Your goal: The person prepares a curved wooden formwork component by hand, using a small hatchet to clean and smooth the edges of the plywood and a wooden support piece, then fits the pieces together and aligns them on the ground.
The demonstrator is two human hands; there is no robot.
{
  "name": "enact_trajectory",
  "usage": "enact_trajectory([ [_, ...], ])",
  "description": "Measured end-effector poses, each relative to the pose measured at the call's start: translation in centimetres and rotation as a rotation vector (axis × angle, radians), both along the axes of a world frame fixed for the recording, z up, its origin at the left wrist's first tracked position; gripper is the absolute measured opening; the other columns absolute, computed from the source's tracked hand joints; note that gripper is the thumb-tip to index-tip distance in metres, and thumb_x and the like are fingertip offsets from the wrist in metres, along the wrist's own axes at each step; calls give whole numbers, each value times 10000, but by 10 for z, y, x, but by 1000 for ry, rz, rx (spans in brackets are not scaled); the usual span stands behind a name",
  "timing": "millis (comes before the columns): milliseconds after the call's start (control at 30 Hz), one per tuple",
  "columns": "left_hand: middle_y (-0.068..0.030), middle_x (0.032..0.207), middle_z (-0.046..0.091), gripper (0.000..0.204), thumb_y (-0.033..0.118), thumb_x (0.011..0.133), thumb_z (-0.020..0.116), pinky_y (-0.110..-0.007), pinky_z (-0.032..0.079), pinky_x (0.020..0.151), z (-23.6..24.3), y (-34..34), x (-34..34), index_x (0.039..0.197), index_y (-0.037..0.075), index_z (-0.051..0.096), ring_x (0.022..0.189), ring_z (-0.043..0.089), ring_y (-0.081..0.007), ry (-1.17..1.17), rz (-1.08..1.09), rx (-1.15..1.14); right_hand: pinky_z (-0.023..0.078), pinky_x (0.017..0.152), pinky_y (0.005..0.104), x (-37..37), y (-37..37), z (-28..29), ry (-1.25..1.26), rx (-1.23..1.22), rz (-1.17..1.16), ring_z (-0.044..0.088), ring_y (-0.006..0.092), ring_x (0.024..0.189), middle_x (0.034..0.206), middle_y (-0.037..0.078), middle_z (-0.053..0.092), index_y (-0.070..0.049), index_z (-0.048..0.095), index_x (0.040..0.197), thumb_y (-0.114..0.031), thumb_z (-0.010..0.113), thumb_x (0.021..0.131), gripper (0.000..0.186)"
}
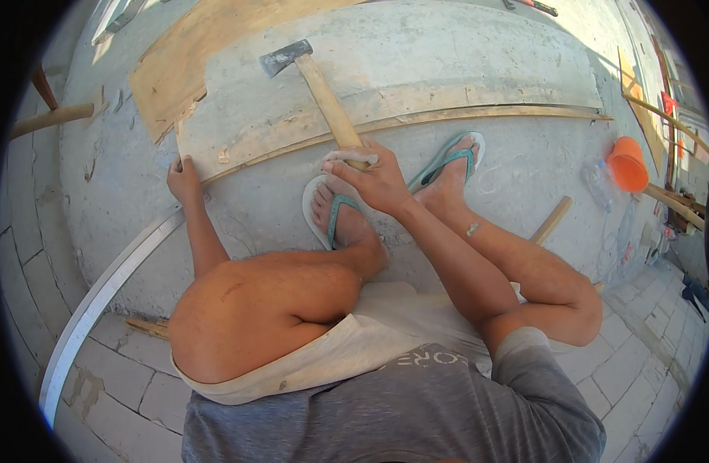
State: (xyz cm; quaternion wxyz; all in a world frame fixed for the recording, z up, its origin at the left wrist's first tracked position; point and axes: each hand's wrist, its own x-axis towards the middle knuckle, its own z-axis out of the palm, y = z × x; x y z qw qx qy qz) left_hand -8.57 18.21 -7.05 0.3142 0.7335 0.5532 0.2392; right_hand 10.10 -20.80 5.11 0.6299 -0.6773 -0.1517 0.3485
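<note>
My right hand [374, 174] is closed around the wooden handle of a hammer [324, 96]. Its dark, blocky steel head is raised up and to the left, over a dusty grey plywood board [401, 73]. Along the board's near edge runs a thin wooden strip [416, 121]. At the near left corner of the board, my left hand [185, 181] has its fingers closed on the edge beside the strip's end. Whether a small thing is also pinched there cannot be made out. The board's left edge is chipped.
A brown plywood piece [165, 73] lies beyond the board's left side. A silver metal straightedge [100, 297] extends from beside my left hand toward the lower left. At right stand an orange bucket [627, 164] and clear plastic [599, 185]. My sandalled feet [339, 212] are close to the strip.
</note>
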Motion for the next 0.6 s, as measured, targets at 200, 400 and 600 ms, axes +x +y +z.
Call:
enact_trajectory([
  [200, -98, 1050, 732, 400, 217, 942, 706, -294, 520, 865, 76, -141, 58, 1286, 20, 651, 938, 677, -148, -220, -465, -178, 439, 607, 238, -10, -14, -15, -26, -143, -267, 548, 80, 695, 864, 16, 638, -11, 767, 1041, -268, 809, 886, 303],
  [400, -84, 1037, 755, 363, 249, 928, 736, -291, 537, 811, 83, -235, 89, 1222, 41, 700, 882, 692, -142, -289, -956, -528, 486, 728, 298, -18, -9, -22, -55, -235, -388, 631, 158, 835, 921, 106, 678, -31, 783, 1014, -300, 786, 891, 296],
  [600, -91, 1003, 761, 330, 283, 902, 760, -304, 541, 804, 83, -287, 127, 1148, 63, 743, 873, 698, -158, -270, -1120, -643, 473, 691, 302, -21, -61, -19, -32, -315, -519, 587, 145, 762, 852, 84, 628, -32, 782, 1035, -315, 789, 884, 321],
])
